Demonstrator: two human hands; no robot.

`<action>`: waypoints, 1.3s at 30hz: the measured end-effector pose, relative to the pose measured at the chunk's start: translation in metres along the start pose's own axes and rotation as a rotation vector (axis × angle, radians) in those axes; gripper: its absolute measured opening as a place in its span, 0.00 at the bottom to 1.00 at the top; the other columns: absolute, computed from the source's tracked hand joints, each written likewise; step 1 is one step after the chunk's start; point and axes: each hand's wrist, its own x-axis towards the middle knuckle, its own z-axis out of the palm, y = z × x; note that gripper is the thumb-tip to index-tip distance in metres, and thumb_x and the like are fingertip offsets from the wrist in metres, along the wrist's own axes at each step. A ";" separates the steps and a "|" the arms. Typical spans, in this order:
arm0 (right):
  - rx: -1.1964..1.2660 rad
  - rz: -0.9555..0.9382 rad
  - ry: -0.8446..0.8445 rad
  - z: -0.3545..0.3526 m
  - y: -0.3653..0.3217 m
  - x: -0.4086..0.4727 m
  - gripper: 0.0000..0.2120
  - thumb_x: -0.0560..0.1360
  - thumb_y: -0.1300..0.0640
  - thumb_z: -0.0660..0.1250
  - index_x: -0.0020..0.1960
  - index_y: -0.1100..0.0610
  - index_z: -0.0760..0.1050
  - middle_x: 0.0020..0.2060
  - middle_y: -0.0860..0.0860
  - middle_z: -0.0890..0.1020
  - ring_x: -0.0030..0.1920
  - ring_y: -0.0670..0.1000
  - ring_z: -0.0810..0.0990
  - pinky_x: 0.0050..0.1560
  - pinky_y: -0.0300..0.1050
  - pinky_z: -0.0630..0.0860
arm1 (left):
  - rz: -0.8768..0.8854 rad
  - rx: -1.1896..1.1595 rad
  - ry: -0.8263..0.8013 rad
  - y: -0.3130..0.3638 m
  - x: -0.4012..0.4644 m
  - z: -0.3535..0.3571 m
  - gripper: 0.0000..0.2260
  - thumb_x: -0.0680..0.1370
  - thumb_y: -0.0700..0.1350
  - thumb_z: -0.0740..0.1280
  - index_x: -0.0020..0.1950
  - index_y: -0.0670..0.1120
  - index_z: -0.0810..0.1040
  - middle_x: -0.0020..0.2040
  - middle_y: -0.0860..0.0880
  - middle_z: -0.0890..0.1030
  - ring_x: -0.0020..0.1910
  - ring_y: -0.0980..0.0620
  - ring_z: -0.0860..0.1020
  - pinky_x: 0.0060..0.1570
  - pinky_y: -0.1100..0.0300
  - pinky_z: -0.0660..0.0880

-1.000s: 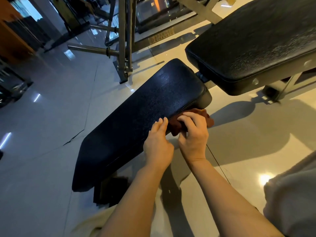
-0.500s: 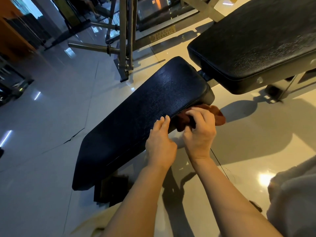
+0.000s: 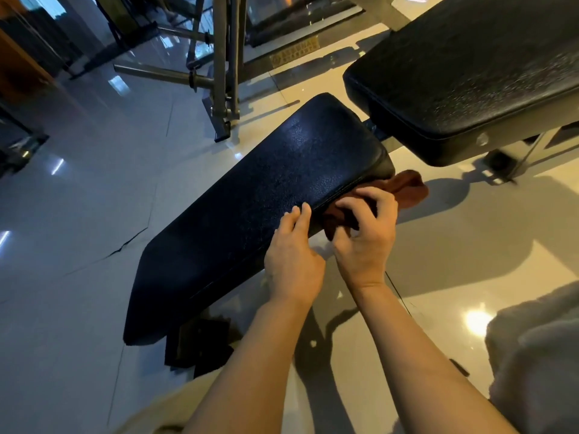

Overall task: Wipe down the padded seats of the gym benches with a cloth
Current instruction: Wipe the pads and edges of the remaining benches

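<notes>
A long black padded seat point(image 3: 250, 208) runs diagonally through the middle of the head view. A second black pad point(image 3: 470, 67) sits higher at the upper right. My right hand point(image 3: 365, 236) grips a reddish-brown cloth point(image 3: 407, 187) against the seat's near side edge, close to its far end. Part of the cloth is hidden under my fingers. My left hand point(image 3: 294, 258) rests beside it, its straight fingers touching the seat's edge.
A grey metal rack frame point(image 3: 224, 73) with a horizontal bar stands on the glossy tiled floor point(image 3: 78, 198) beyond the seat. The bench's dark base point(image 3: 197, 346) shows under the near end. Grey fabric point(image 3: 539, 355) lies at the lower right.
My right hand and the cloth have slid along the seat's side edge toward its far end. My left hand has kept its place on the edge.
</notes>
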 end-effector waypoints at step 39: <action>0.052 0.064 -0.074 -0.014 -0.001 -0.014 0.10 0.67 0.69 0.71 0.48 0.63 0.80 0.57 0.64 0.70 0.61 0.57 0.70 0.64 0.41 0.69 | 0.062 0.019 0.037 -0.001 0.004 -0.005 0.31 0.79 0.37 0.62 0.78 0.54 0.53 0.75 0.55 0.60 0.71 0.56 0.62 0.63 0.61 0.66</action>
